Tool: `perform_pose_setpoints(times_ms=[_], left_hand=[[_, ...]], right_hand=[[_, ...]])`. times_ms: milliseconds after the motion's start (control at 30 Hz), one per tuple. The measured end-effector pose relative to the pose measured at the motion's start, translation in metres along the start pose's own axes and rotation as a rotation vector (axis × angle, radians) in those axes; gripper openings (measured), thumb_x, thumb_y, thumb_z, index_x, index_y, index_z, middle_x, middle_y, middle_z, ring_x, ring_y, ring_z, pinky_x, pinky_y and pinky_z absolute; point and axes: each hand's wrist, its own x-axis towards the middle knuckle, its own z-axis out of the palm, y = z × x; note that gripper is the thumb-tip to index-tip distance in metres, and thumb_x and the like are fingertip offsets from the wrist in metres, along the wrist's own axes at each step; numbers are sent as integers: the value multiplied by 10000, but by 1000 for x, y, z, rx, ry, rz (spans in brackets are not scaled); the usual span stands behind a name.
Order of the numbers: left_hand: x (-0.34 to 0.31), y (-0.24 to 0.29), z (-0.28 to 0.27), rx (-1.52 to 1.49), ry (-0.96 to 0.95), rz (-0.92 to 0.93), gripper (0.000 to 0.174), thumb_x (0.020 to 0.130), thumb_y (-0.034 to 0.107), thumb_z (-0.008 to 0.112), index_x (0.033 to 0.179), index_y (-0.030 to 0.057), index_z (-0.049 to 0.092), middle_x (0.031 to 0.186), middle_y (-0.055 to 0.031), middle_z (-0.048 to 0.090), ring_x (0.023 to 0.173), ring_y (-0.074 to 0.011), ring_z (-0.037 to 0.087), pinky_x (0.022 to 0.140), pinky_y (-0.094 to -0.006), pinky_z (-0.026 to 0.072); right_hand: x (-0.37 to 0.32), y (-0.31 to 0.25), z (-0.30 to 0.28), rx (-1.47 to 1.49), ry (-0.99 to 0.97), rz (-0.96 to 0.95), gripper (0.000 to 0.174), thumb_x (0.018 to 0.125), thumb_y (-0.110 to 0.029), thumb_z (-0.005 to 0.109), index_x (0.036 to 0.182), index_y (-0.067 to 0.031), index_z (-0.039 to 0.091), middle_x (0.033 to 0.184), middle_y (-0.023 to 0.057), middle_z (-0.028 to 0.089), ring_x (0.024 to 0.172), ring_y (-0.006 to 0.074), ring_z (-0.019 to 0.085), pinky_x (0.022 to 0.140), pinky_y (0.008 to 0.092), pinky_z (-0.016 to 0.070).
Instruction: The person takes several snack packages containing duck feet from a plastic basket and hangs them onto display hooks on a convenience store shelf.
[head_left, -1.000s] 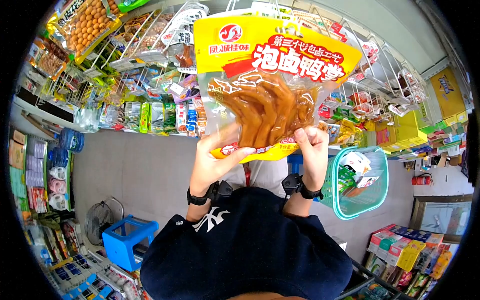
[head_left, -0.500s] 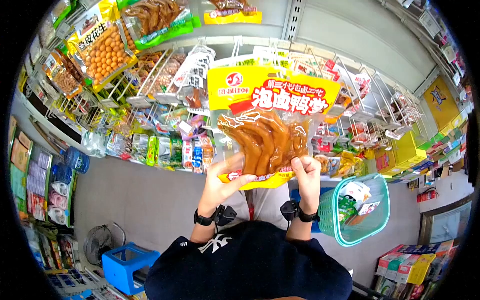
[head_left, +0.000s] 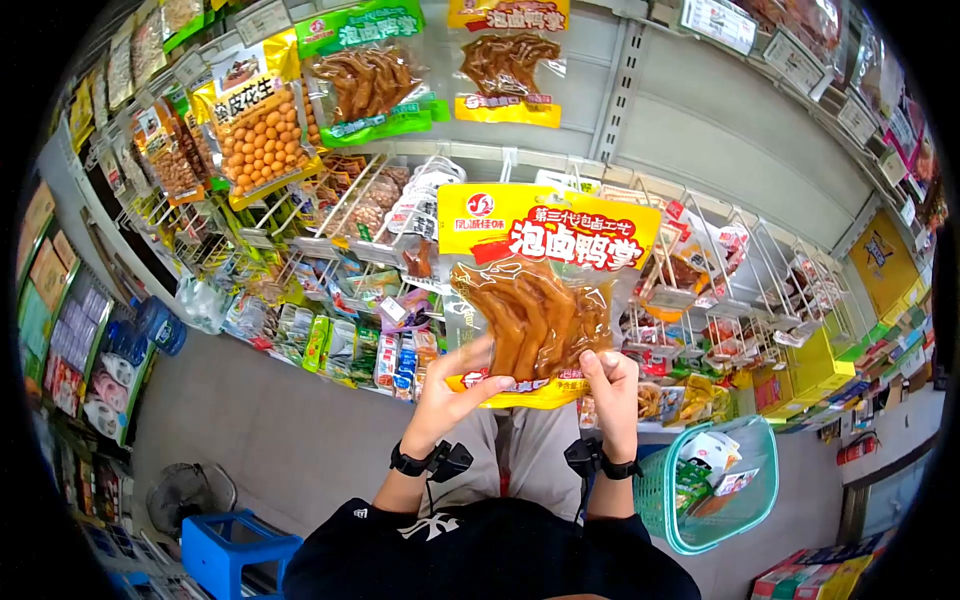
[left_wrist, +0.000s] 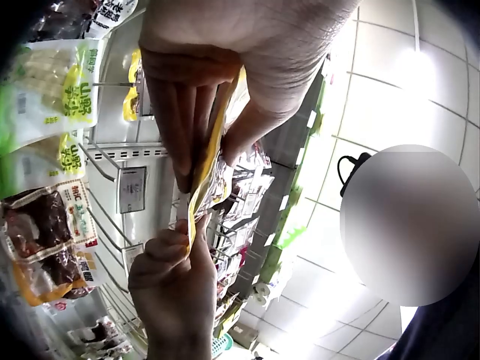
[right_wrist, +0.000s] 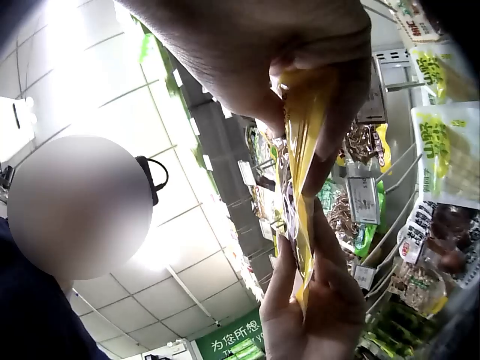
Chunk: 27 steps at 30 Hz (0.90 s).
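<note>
A yellow and clear bag of duck feet is held upright in front of the body, its printed face toward the head camera. My left hand pinches its lower left corner, thumb on the front and fingers behind. At the lower right, my right hand grips the bag the same way. Both wrist views see the bag edge-on: its yellow edge runs between thumb and fingers in the left wrist view, and the yellow back shows in the right wrist view.
Wire hooks and racks of packaged snacks face me, with a bag of coated peanuts and more duck feet bags hanging above. A green basket holding packages stands at right. A blue stool and a fan are at lower left.
In the head view the bag and both hands sit lower and the bag looks smaller. More of the upper hanging snacks has come into view. Both hands keep their hold on the bag.
</note>
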Motion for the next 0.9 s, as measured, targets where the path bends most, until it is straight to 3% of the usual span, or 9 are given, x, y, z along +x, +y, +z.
perform_pose_setpoints(times_ms=[100, 400, 667, 900], left_hand=[[7, 0, -13, 48, 32, 21, 503, 697, 75, 681, 1141, -48, 478, 1048, -112, 576, 940, -145, 546, 842, -279, 409], [44, 37, -43, 21, 129, 117, 561, 711, 102, 666, 1186, -64, 419, 1043, -109, 565, 925, -146, 537, 839, -265, 401], [72, 83, -44, -20, 32, 196, 534, 729, 70, 633, 1191, -70, 406, 1050, -133, 562, 931, -132, 538, 800, -244, 422], [93, 102, -43, 88, 52, 295, 589, 714, 142, 662, 1197, -68, 399, 994, -120, 576, 855, -127, 563, 769, -235, 432]], right_hand=[[11, 0, 7, 48, -36, 63, 260, 839, -198, 562, 662, -10, 538, 607, -67, 485, 548, 0, 395, 487, 164, 307], [68, -29, 47, 85, -124, -99, 303, 842, -241, 557, 634, -23, 530, 590, -75, 460, 534, -7, 353, 468, 173, 275], [103, -59, 58, 122, -156, -246, 276, 846, -243, 550, 704, -7, 574, 633, -46, 533, 562, 2, 424, 505, 168, 327], [125, -72, 58, 210, -203, -302, 258, 846, -263, 546, 739, -33, 592, 687, -44, 562, 616, 7, 464, 578, 169, 358]])
